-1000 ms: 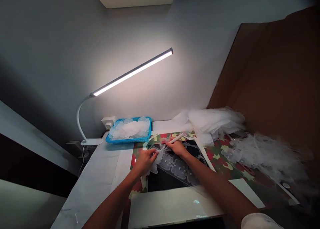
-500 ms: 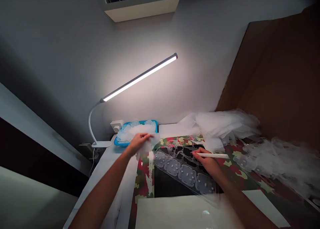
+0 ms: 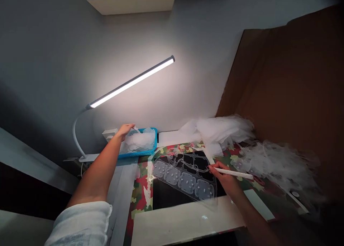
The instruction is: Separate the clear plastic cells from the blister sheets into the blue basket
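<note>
My left hand (image 3: 125,131) is over the back left of a blue plastic tray (image 3: 156,140), its fingers pinched on a thin translucent white piece (image 3: 137,129). A pile of similar pieces (image 3: 141,140) fills the tray. In my right hand (image 3: 224,176) is a white pen-shaped tool (image 3: 236,173), its tip end at the fingertips by a clear sheet. That sheet (image 3: 177,176), with several rounded frosted shapes in a row and cut-out openings behind them, lies on a black mat (image 3: 163,199).
A lit bar lamp (image 3: 131,83) leans over from the left. Sheer white piles (image 3: 223,129) stand at the back, with loose scraps (image 3: 276,163) on the right. A pale board (image 3: 182,219) lies along the front. Brown cardboard (image 3: 282,81) rises on the right.
My left hand has moved left and back, from beside the mat to over the blue tray, with the thin piece. My right hand stays by the clear sheet. The view has shifted right.
</note>
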A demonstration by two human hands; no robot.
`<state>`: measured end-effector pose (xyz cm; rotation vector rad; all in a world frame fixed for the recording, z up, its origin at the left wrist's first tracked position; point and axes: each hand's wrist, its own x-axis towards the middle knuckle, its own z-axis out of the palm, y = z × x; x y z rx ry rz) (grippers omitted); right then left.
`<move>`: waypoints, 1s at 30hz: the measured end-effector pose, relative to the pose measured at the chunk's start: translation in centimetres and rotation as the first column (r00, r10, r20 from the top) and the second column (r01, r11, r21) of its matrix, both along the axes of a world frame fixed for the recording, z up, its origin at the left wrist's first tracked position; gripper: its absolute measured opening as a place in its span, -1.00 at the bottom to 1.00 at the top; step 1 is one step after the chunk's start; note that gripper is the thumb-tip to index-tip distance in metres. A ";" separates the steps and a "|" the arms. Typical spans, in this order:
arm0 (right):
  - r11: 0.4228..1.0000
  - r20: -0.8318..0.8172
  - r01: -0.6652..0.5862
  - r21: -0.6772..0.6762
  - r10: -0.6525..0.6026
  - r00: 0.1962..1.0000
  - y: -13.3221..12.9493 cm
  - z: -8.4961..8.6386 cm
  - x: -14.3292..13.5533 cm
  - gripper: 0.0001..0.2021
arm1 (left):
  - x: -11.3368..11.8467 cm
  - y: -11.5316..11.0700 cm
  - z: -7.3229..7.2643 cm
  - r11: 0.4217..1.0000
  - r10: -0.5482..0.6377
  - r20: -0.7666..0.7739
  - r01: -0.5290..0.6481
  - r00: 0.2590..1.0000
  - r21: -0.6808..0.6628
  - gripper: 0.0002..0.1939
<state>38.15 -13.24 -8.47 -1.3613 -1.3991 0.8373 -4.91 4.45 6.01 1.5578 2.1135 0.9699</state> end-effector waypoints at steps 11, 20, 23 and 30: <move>1.000 -0.041 -0.006 -0.030 0.004 0.999 -1.7 0.6 -0.1 -0.65 | 0.7 -8.1 -3.4 0.990 -0.096 -0.582 0.136 0.807 0.026 -0.67; 0.984 -0.045 -0.148 -0.101 0.144 0.989 -2.8 0.7 -0.6 -0.66 | -2.7 -16.0 -11.1 0.823 -0.427 -0.251 0.258 0.869 -0.506 -0.67; 0.990 0.008 -0.111 -0.088 0.112 0.994 -2.7 0.1 -1.0 -0.64 | -2.3 -15.5 -9.0 0.861 -0.437 -0.157 0.362 0.885 -0.357 -0.66; 0.994 -0.048 -0.083 -0.074 0.080 0.996 -0.8 -1.6 -1.0 -0.65 | 0.9 -9.4 -1.7 0.950 -0.144 -0.510 0.262 0.848 0.169 -0.64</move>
